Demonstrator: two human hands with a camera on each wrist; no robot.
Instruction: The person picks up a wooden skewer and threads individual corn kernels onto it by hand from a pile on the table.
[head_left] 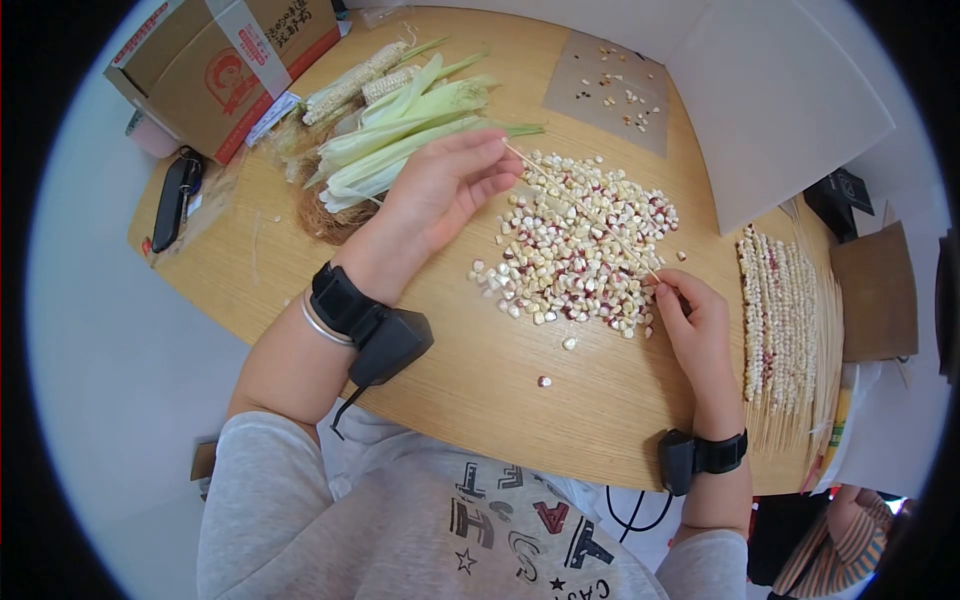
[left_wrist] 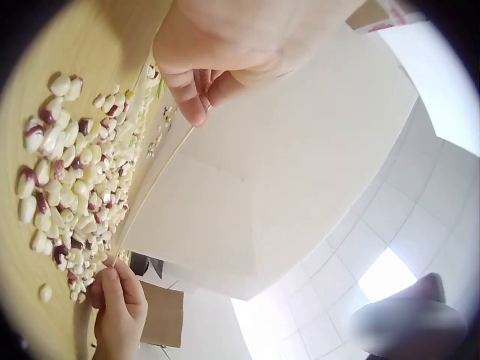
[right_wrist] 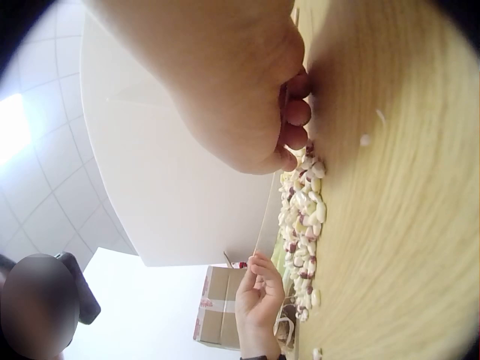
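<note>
A thin wooden skewer (head_left: 583, 207) slants over a pile of loose corn kernels (head_left: 570, 260), white and pale yellow with some dark red. My left hand (head_left: 440, 190) pinches its upper end between thumb and fingertips, beside the corn husks. The other end is pinched by my right hand (head_left: 697, 320) at the pile's right edge. In the left wrist view the skewer (left_wrist: 155, 180) runs bare between both hands, bowed slightly. The right wrist view shows curled right fingers (right_wrist: 297, 112) low over the table, the pinch itself hidden.
Green husks (head_left: 400, 145) and stripped cobs (head_left: 355, 82) lie at the back left before a cardboard box (head_left: 225, 75). Skewers threaded with kernels (head_left: 778, 320) lie in rows at the right. A white panel (head_left: 780, 110) stands behind a sheet with scattered bits (head_left: 590, 85).
</note>
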